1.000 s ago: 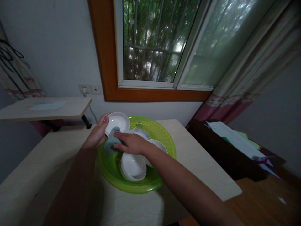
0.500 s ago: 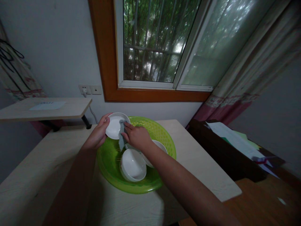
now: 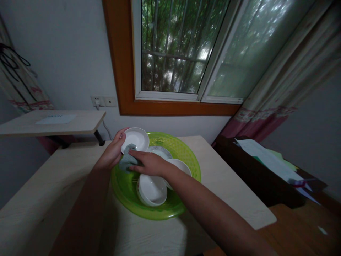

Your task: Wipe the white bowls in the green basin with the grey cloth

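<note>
A white plate (image 3: 137, 138) is tilted up over the far left rim of a green plastic basin (image 3: 183, 145). My left hand (image 3: 114, 151) grips it by its left edge, thumb on the inner face. My right hand (image 3: 145, 162) holds a grey-green cloth (image 3: 128, 160) against the plate's lower edge. Inside the basin, a white bowl (image 3: 153, 190) leans on its side nearest me. Another white bowl (image 3: 181, 167) sits to its right, partly behind my forearm. Behind my right hand lies a patterned dish (image 3: 160, 151), partly covered.
The basin stands on a pale wooden table (image 3: 226, 192). A raised shelf (image 3: 80, 122) with a paper on it is at the left. Wall sockets (image 3: 103, 101) and a window (image 3: 181, 53) are behind. Papers (image 3: 269, 160) lie on dark furniture at the right.
My right hand has moved the cloth left and down across the plate, to its lower edge. The patterned dish in the basin now shows more. My left hand keeps its hold.
</note>
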{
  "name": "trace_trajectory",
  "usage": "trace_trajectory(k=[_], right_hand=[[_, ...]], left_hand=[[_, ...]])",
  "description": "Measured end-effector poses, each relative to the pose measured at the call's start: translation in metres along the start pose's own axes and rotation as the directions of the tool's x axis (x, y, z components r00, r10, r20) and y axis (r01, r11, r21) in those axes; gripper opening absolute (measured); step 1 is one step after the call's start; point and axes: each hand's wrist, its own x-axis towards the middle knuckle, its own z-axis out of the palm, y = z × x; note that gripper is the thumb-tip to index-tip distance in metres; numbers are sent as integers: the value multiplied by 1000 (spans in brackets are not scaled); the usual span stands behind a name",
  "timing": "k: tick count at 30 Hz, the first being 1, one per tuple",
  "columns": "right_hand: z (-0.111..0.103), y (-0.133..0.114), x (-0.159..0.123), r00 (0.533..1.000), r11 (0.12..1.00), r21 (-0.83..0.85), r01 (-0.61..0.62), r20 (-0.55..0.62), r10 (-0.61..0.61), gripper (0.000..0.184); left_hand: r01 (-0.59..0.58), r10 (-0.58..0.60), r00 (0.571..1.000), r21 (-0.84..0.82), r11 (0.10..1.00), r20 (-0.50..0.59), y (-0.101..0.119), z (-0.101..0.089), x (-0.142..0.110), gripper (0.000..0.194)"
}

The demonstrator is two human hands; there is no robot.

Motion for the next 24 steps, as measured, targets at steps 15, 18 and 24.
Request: trace_trajectory(k=[15,18,24], right_hand=[[-39,-5,-9,967,834,-491,-251,-84,242,32],[-46,-6,-12,961,809,-522,-271,-103,256,29],[-44,-5,-12,964,794,-548,-263,-115,240,31]], left_hand=[[64,-64,998,-90,994,11,8,1,-3,55],[80,-76,996,-86,993,54,9,1,-5,52],[99,-98,995,-51,994,22,9,1,-6,42]])
